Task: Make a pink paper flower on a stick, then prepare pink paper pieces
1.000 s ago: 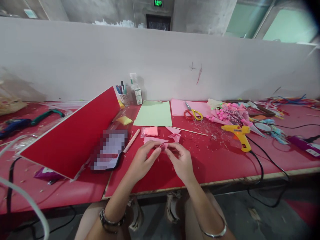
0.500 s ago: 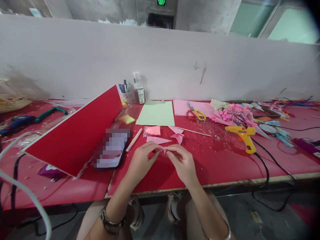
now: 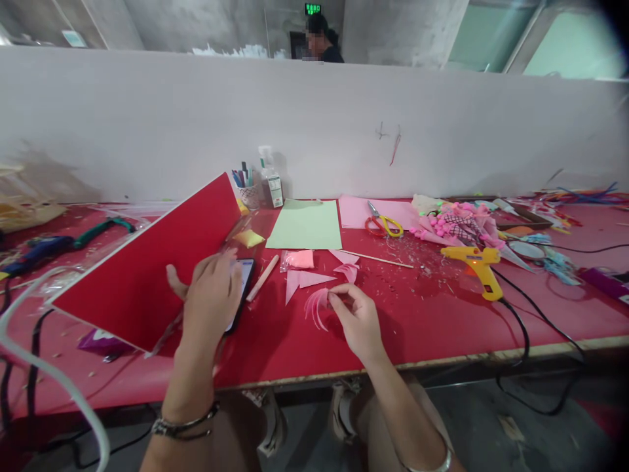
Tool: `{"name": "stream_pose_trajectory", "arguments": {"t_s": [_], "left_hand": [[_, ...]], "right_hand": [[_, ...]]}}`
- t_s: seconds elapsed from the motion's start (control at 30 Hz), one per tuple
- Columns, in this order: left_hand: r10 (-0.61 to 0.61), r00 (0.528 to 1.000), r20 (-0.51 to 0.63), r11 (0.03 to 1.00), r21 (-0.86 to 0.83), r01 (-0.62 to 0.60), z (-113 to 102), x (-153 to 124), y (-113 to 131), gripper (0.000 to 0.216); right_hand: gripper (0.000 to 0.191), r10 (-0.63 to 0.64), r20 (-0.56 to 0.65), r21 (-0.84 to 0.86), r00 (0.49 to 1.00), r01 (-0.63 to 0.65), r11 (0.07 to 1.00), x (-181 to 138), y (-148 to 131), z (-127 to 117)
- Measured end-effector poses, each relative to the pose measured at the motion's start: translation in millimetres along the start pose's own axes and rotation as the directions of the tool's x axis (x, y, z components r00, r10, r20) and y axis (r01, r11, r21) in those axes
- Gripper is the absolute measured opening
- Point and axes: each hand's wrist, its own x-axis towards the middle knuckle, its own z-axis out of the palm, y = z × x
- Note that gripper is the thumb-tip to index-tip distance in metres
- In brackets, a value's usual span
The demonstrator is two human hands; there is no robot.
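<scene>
My right hand (image 3: 354,320) pinches a small pink paper piece (image 3: 316,307) with curled strips, low over the red table (image 3: 432,314). My left hand (image 3: 210,296) is spread flat over a black phone (image 3: 242,283) that lies beside a propped red board (image 3: 147,262). More pink paper scraps (image 3: 304,279) lie just beyond my right hand. A wooden stick (image 3: 262,278) rests next to the phone.
A green sheet (image 3: 305,225), pink sheet (image 3: 356,211) and red-and-yellow scissors (image 3: 382,223) lie behind. A yellow glue gun (image 3: 476,263) with a black cord sits right, near a pink bouquet (image 3: 455,225). A pen cup (image 3: 248,187) and bottle (image 3: 269,178) stand by the white partition.
My left hand let go of the pink paper and moved left onto the phone. My right hand still holds the paper, its curled strips now showing.
</scene>
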Motion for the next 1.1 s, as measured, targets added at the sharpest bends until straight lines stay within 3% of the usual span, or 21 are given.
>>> {"name": "stream_pose_trajectory", "arguments": {"t_s": [0.03, 0.1, 0.13, 0.2, 0.23, 0.33, 0.43, 0.67, 0.83, 0.93, 1.1], "left_hand": [[0.004, 1.0, -0.007, 0.998, -0.07, -0.005, -2.9, -1.4, 14.8, 0.031], [0.16, 0.972, 0.175, 0.939, -0.332, -0.094, -6.1, -6.7, 46.4, 0.029], [0.282, 0.916, 0.286, 0.87, -0.478, -0.118, -5.6, -10.4, 60.6, 0.029], [0.403, 0.828, 0.389, 0.759, -0.648, -0.064, -0.4, -18.3, 81.3, 0.032], [0.405, 0.819, 0.406, 0.732, -0.68, -0.025, 3.7, -21.8, 87.3, 0.035], [0.353, 0.84, 0.413, 0.679, -0.73, 0.074, 15.5, -27.2, 92.0, 0.038], [0.346, 0.845, 0.408, 0.625, -0.772, 0.117, 19.5, -25.0, 89.4, 0.024], [0.379, 0.822, 0.426, 0.583, -0.799, 0.145, 16.9, -20.7, 88.2, 0.027], [0.337, 0.842, 0.422, 0.627, -0.767, 0.133, 20.0, -22.2, 84.1, 0.026], [0.326, 0.852, 0.41, 0.608, -0.781, 0.143, 21.0, -22.8, 82.7, 0.024], [0.242, 0.888, 0.391, 0.612, -0.772, 0.173, 24.4, -25.9, 87.6, 0.019]], "right_hand": [[0.011, -0.003, -0.004, -0.008, 1.0, 0.003, 1.0, 0.0, -0.5, 0.0], [0.012, -0.028, -0.013, -0.033, 1.0, 0.028, 0.999, -0.2, -1.7, -0.4], [0.012, -0.05, -0.016, -0.052, 0.999, 0.049, 0.997, -0.4, -2.5, -0.8], [0.011, -0.101, -0.023, -0.094, 0.995, 0.098, 0.991, -1.0, -4.4, -2.0], [0.011, -0.121, -0.025, -0.113, 0.992, 0.118, 0.987, -1.3, -5.4, -2.7], [0.009, -0.153, -0.048, -0.142, 0.987, 0.145, 0.979, -2.2, -7.5, -4.7], [0.008, -0.13, -0.054, -0.103, 0.99, 0.124, 0.987, -2.9, -7.9, -5.5], [0.013, 0.037, 0.079, 0.238, 0.996, -0.055, 0.97, -1.7, -3.6, -2.0], [0.015, 0.101, 0.012, 0.464, 0.995, -0.095, 0.881, 2.6, -2.8, -7.7], [0.013, 0.072, -0.06, 0.386, 0.996, -0.043, 0.921, 3.0, -5.2, -11.5], [0.016, 0.03, -0.006, 0.158, 1.0, -0.029, 0.987, -1.6, -8.3, -10.1]]}}
